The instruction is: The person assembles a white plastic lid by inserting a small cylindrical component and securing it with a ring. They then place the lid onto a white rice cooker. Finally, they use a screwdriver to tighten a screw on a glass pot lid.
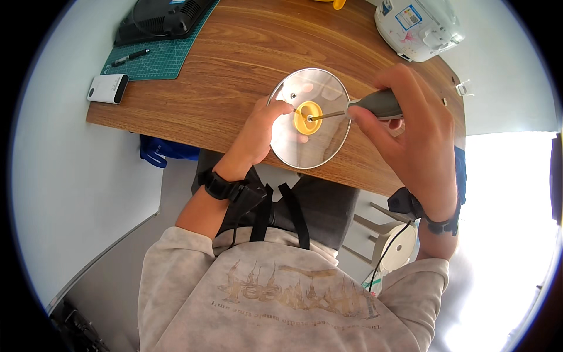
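A round glass lid with a metal rim is tilted up above the table's near edge. At its centre is a yellow round knob, and a small vent hole sits in the glass to the upper left. My left hand grips the lid's left side, the thumb on top and the fingers showing through the glass beneath. In my right hand is a screwdriver with a thick grey handle, held from the right. Its thin shaft reaches into the knob's hollow, at the screw in the middle.
A green cutting mat at the far left bears a black device and a pen. Beside it lies a white power bank. A white rice cooker stands far right. Below the table's right end is a white stool.
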Demonstrator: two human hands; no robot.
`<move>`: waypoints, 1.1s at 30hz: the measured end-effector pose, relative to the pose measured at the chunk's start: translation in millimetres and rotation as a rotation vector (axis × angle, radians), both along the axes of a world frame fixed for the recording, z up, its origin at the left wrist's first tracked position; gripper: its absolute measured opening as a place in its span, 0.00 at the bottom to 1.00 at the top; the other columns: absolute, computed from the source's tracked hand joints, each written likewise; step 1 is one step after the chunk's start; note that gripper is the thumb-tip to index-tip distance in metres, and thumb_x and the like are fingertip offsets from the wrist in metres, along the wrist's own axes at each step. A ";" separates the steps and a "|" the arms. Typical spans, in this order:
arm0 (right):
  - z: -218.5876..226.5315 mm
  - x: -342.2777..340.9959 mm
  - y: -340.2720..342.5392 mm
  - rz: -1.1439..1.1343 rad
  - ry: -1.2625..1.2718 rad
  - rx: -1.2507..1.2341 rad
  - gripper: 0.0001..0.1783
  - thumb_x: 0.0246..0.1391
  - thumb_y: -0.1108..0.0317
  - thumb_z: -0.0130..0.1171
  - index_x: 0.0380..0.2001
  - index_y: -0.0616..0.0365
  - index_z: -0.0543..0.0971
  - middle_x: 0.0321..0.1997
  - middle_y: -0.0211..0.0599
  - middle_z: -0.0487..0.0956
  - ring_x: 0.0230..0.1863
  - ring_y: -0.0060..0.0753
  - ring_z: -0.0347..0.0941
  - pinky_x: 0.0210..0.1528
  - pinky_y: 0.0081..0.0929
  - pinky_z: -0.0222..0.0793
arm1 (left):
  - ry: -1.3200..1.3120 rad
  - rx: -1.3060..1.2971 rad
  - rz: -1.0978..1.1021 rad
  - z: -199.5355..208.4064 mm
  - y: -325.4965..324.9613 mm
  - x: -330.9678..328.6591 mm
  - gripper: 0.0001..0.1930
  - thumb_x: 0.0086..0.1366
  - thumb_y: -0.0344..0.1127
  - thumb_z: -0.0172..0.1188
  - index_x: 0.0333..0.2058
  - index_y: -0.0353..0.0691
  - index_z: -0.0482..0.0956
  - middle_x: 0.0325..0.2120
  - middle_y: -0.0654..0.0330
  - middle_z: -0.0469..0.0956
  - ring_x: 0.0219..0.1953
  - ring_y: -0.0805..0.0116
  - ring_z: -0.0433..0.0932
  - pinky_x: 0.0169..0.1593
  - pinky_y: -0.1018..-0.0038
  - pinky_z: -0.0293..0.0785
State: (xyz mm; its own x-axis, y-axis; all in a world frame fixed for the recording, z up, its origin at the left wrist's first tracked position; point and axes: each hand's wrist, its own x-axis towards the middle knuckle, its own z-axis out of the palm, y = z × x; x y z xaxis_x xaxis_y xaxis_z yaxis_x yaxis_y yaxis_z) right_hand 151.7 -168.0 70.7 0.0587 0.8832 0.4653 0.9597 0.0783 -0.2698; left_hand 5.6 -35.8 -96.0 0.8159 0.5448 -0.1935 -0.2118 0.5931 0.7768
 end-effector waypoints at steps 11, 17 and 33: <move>-1.2 -17.4 -4.2 -0.053 -0.143 -0.025 0.16 0.48 0.66 0.75 0.31 0.58 0.76 0.25 0.34 0.76 0.20 0.28 0.72 0.22 0.23 0.68 | 0.025 0.000 0.006 0.0 0.0 0.1 0.30 0.65 0.37 0.48 0.64 0.32 0.66 0.61 0.53 0.71 0.57 0.58 0.75 0.51 0.60 0.82; -0.9 -19.2 -15.5 0.064 -0.001 -0.066 0.13 0.46 0.75 0.74 0.32 0.60 0.78 0.33 0.38 0.77 0.29 0.35 0.78 0.30 0.28 0.73 | -0.030 0.026 0.003 -3.8 1.2 1.5 0.29 0.65 0.37 0.48 0.64 0.33 0.67 0.60 0.53 0.72 0.57 0.60 0.75 0.50 0.61 0.82; -1.1 -27.6 -42.8 -0.101 -0.259 -0.123 0.14 0.52 0.68 0.70 0.42 0.56 0.80 0.33 0.34 0.80 0.25 0.35 0.77 0.23 0.26 0.71 | -0.040 -0.011 0.061 -4.4 -0.7 4.0 0.27 0.64 0.38 0.54 0.57 0.26 0.66 0.51 0.48 0.71 0.52 0.58 0.77 0.45 0.62 0.85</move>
State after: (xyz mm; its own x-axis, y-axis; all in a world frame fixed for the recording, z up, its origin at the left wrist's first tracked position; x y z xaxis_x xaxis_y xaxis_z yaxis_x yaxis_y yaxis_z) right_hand 124.1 -210.9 69.6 0.0422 0.9295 0.3664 0.9991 -0.0387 -0.0169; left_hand 9.6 -36.5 -100.3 0.7882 0.5921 -0.1678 -0.2790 0.5868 0.7602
